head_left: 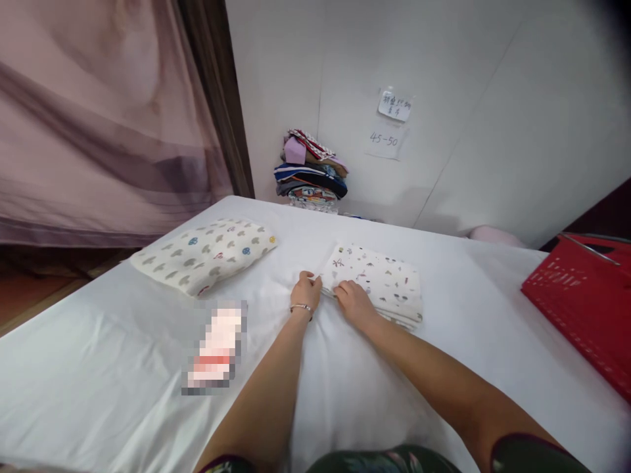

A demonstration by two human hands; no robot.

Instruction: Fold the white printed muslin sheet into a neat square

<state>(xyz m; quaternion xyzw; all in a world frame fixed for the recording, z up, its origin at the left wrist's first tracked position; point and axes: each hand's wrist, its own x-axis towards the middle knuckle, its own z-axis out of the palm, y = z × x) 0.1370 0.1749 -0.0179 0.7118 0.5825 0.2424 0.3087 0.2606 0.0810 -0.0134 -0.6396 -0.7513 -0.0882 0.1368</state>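
Note:
A folded white cloth [379, 279] with a small coloured print lies on the white-covered bed or table in front of me. My left hand [306, 292], with a bracelet at its wrist, is closed on the cloth's left corner, thumb and fingers pinched. At the near left edge, my right hand [353, 303] curls its fingers over the fabric and appears to grip it; the thumb is hidden. Several layers show along the cloth's near right side. Left of my hands rests a pillow [217, 253] in a white cover with grey mushroom-like shapes and a few coloured ones.
A pixelated, phone-shaped thing [217, 348] lies on the white sheet [123, 361] at left. At right is a red perforated basket [582, 295]. Folded clothes [313, 167] are stacked beyond the far edge, by a wall with paper notes [384, 141]. A pink curtain [98, 118] hangs at left.

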